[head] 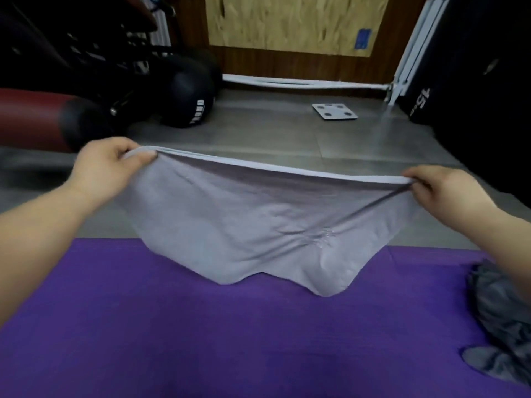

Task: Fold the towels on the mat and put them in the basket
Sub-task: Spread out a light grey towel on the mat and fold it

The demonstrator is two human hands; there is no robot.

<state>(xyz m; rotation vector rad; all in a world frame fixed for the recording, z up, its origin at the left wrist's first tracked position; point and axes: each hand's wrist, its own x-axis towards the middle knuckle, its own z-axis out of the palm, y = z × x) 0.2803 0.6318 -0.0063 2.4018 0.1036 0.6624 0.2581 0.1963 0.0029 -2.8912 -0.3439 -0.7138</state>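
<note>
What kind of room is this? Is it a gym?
Probably a gym or a home workout room. A purple exercise mat lies in front, and a black medicine ball and a bathroom scale sit on the floor. A red padded bag lies at the left.

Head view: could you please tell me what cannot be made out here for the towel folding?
- Basket: not in the head view, outside the frame.
- Dark grey pile: cut by the right edge, partly behind the right forearm; towel count unclear.
- Light grey towel: whether its hem touches the mat cannot be told.
</note>
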